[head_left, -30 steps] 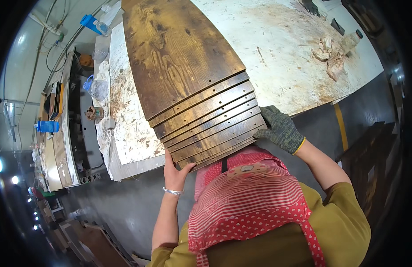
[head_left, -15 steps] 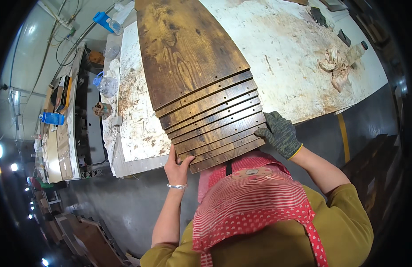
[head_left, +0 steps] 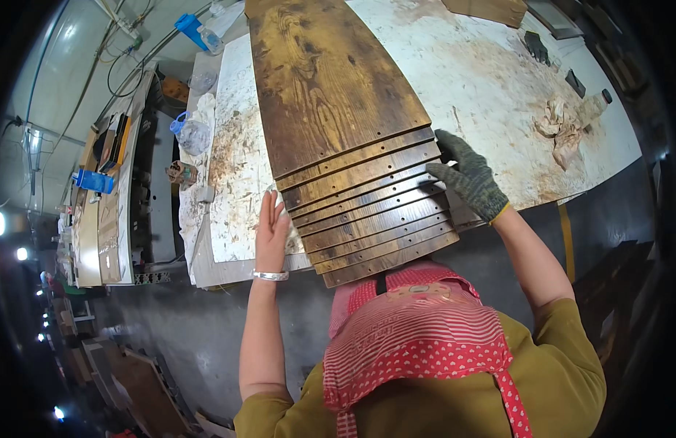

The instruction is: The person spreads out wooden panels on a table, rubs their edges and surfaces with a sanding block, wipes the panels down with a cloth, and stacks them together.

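A stack of dark brown wood-grain boards (head_left: 338, 80) lies fanned out in steps, each near end showing small drilled holes. The lowest board juts out past the table's near edge, close to my apron. My left hand (head_left: 271, 237), bare with a silver bracelet, is open, its fingers straight along the stack's left side. Whether they touch the wood I cannot tell. At the right side, my right hand (head_left: 470, 175) wears a dark grey-green knit glove. It is open, thumb and fingers apart beside the upper boards' corner, the thumb just over the edge.
The white stained worktable (head_left: 491, 95) holds a crumpled cloth (head_left: 560, 131), a clear bottle (head_left: 595, 106) and a dark glove (head_left: 535, 47) on the right. Plastic jugs (head_left: 193, 135) and a small can (head_left: 182, 173) stand on the left. A cardboard box (head_left: 491, 10) sits at the back.
My left hand has let go of the lower boards and moved up along the left side, fingers straightened. My right hand has slid up the right edge toward the upper boards.
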`<state>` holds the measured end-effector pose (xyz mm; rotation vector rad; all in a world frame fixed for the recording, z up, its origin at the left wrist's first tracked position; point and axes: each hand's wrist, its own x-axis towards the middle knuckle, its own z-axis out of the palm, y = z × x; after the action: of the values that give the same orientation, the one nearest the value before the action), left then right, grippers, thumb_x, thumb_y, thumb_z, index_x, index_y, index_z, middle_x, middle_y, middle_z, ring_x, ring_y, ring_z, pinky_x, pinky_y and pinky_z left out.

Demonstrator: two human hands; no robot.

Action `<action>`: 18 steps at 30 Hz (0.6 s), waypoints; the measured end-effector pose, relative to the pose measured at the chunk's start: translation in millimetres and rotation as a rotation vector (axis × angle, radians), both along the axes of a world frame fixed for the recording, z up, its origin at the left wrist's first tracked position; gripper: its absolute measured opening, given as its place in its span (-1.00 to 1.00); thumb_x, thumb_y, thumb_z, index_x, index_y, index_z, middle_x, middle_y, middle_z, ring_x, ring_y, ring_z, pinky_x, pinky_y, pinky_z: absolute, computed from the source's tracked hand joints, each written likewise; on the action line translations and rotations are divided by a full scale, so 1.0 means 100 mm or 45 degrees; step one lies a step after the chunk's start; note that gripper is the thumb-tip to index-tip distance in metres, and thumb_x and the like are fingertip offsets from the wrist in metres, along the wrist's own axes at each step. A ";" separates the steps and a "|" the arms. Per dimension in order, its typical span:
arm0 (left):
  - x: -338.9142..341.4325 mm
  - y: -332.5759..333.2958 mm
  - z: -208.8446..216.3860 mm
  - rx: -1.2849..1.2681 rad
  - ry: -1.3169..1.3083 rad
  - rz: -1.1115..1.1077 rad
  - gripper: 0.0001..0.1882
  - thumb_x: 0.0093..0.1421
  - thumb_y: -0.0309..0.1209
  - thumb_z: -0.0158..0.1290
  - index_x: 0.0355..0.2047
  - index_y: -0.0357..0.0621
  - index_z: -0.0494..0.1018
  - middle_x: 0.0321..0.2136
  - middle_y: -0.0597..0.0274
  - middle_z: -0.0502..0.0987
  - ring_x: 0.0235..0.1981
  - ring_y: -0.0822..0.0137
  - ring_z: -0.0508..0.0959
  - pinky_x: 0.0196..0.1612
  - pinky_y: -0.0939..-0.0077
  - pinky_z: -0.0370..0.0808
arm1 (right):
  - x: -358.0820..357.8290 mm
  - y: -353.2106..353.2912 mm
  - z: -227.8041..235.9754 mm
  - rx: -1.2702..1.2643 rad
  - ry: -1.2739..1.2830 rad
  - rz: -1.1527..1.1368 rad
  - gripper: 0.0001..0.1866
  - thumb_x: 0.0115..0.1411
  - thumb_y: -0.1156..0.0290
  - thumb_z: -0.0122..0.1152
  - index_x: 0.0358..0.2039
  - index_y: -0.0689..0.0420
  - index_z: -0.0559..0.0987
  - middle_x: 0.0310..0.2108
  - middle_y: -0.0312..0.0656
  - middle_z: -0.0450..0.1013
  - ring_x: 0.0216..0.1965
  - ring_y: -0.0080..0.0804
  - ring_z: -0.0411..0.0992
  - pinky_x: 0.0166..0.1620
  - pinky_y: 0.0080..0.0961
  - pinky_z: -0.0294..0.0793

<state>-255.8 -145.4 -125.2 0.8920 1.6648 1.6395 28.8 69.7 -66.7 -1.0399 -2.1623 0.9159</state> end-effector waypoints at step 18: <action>0.09 0.20 -0.16 -0.078 0.126 -0.012 -0.35 0.15 -0.51 0.02 0.18 -0.45 0.00 0.09 -0.02 0.26 0.03 0.31 0.32 0.06 0.55 0.25 | -0.10 -0.01 -0.26 0.196 -0.219 -0.239 -0.34 -0.01 -0.05 0.21 0.00 0.15 0.42 -0.11 0.12 0.37 -0.01 -0.02 0.31 0.04 -0.29 0.29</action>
<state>-246.6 -125.3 -141.0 0.9630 1.7649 1.5518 18.6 68.7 -92.3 -1.2580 -2.1875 0.5830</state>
